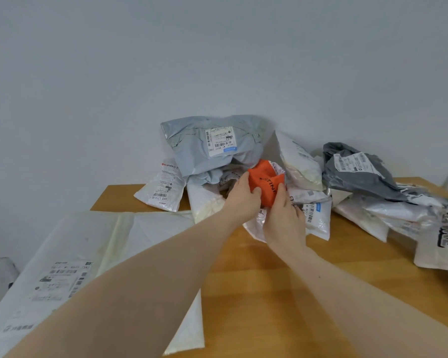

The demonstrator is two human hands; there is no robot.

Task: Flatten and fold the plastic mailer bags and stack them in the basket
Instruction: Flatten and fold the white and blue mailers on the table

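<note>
Both hands reach into the pile of mailer bags at the back of the wooden surface (282,275) and grasp the same orange mailer bag (265,183). Left hand (242,196) grips its left side, thumb on the front and fingers curled behind, while the right hand (285,218) pinches the lower right edge from below. Black lettering runs across the orange bag's front, and the bag sits crumpled, raised a little above the heap. Behind it, a large pale grey mailer (212,146) with a white shipping label leans against the wall (166,60). To its left lies a small white mailer (163,188) with a barcode label, flat on the surface near the back edge. To the right of the orange bag stands a white bag (299,161), and beyond it a dark grey mailer (357,169) with a label rests on more white bags. At the far right a white bag with bold black print (445,228) hangs toward the surface's edge. At the near left, a big white mailer (62,270) is spread flat with its label facing up. No basket shows in the head view.
</note>
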